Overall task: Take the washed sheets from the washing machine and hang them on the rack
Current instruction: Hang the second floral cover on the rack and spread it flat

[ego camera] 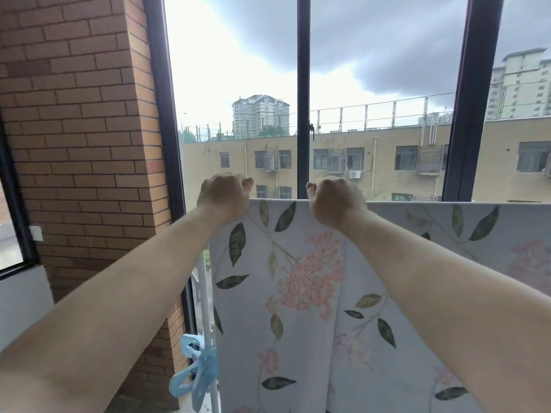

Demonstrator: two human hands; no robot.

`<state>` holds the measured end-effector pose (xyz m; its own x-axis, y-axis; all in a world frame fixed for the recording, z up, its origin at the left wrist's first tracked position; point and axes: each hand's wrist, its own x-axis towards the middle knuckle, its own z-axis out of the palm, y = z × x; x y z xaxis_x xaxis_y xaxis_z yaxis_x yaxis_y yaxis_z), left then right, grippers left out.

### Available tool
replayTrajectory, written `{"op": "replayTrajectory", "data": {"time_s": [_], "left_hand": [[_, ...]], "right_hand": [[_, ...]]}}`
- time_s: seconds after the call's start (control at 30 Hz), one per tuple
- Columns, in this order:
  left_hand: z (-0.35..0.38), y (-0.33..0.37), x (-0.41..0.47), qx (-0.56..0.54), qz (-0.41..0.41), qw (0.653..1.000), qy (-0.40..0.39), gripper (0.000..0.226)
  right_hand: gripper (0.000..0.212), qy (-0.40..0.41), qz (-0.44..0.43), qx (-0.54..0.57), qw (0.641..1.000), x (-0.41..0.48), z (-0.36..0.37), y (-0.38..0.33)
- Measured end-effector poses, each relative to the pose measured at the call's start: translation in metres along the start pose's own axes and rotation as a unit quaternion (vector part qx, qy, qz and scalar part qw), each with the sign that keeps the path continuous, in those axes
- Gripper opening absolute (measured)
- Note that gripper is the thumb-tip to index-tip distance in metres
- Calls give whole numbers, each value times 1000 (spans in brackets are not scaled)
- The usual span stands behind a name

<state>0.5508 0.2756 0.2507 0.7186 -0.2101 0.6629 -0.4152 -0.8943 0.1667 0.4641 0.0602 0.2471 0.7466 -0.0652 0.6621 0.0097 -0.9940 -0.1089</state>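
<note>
A pale blue sheet printed with pink flowers and green leaves hangs draped over the top bar of the rack, its top fold running level from the centre to the right edge. My left hand grips the sheet's top fold at its left end, fingers curled over it. About a hand's width to the right, my right hand grips the same fold. The rack's white upright pole shows left of the sheet. The bar under the fold is hidden by the cloth.
A brick wall stands close on the left. Tall dark window frames rise right behind the rack. Light blue pegs or clips hang on the pole low down. The washing machine is out of view.
</note>
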Motion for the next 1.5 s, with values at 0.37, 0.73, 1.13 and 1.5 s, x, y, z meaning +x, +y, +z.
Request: {"op": "replayTrajectory", "data": {"time_s": [0.37, 0.73, 1.13, 1.5], "left_hand": [[21, -5, -17, -6, 4, 999, -40, 63], [37, 9, -12, 30, 5, 999, 30, 60], [62, -31, -106, -44, 10, 988, 145, 56], [141, -121, -286, -116, -296, 947, -49, 46]], "right_hand": [[68, -38, 19, -76, 996, -11, 10, 28], [65, -23, 61, -77, 995, -19, 5, 63], [48, 103, -44, 39, 993, -67, 49, -15], [38, -120, -76, 158, 977, -186, 156, -109]]}}
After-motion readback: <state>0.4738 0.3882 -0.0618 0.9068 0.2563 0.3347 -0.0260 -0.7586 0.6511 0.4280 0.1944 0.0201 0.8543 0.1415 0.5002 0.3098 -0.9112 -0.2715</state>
